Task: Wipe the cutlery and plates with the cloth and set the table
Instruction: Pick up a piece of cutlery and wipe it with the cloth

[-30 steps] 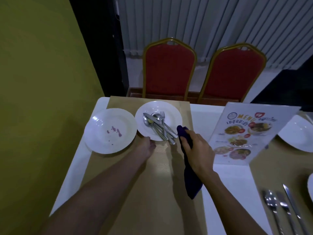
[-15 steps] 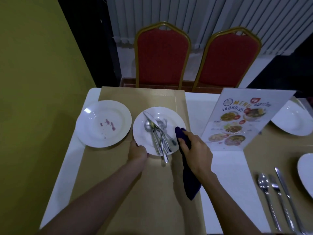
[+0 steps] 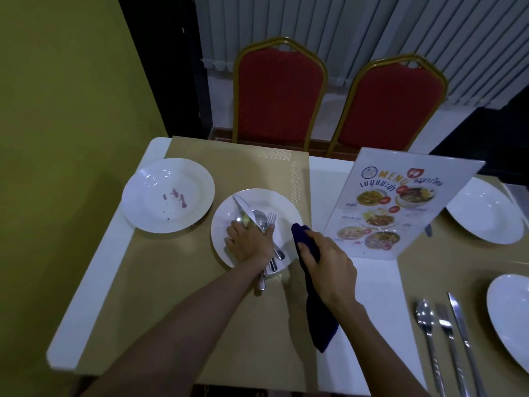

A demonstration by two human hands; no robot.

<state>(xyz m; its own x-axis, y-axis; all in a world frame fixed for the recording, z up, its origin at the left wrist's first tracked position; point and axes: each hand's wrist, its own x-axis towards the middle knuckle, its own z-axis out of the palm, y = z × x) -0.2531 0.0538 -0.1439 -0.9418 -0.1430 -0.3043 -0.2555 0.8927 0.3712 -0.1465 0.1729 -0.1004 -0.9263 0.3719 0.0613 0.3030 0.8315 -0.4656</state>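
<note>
left hand (image 3: 248, 244): laid palm down over the handles of the silver metal cutlery (image 3: 262, 224) on the round white plate (image 3: 282, 210); fingers are curled over the handles, and a firm grip cannot be told.
right hand (image 3: 326, 265): closed around a dark blue cloth (image 3: 319, 319), held just beside the plate's right rim; the cloth's tail is draped down past the wrist.
cutlery: a knife, a spoon and a fork are bunched across the plate, handle ends jutting over its near rim.
plate: placed on a tan woven placemat (image 3: 177, 282) on the white table (image 3: 94, 282).
stained white plate (image 3: 169, 194): set to the left, marked with reddish spots, partly off the placemat.
laminated menu card (image 3: 400, 207): propped upright to the right.
second cutlery set (image 3: 446, 339): laid out at the far right, between two more white plates.
</note>
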